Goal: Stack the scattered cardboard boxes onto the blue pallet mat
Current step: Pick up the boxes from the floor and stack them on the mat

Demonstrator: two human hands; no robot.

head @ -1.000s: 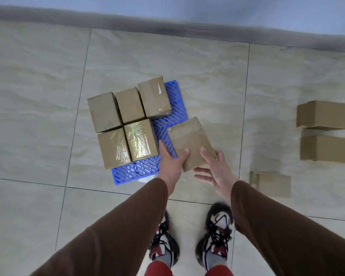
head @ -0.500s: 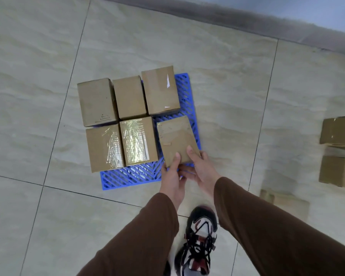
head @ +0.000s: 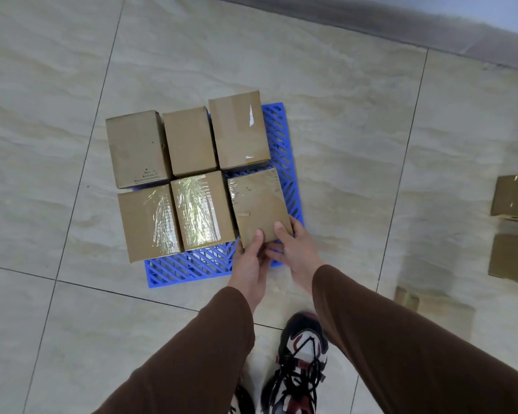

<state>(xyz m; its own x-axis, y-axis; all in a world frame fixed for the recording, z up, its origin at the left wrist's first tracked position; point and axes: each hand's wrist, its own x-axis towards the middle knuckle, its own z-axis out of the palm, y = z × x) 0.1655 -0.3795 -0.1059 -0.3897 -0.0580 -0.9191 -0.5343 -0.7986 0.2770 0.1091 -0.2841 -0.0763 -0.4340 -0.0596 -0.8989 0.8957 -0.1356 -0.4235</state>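
The blue pallet mat lies on the tiled floor and carries several brown cardboard boxes in two rows. A sixth box is at the mat's near right corner, beside a tape-covered box and below another box. My left hand grips its near edge with the thumb on top. My right hand holds the same edge at the right corner, thumb on top, fingers underneath. Whether the box rests fully on the mat I cannot tell.
More cardboard boxes lie on the floor at the right: one at the edge, one below it, and a flatter one nearer my feet. My shoes stand just behind the mat. A grey skirting runs along the far wall.
Both hands have carried the box from the floor side of the mat onto its near right corner, next to the taped box. The view has swung closer and to the left.
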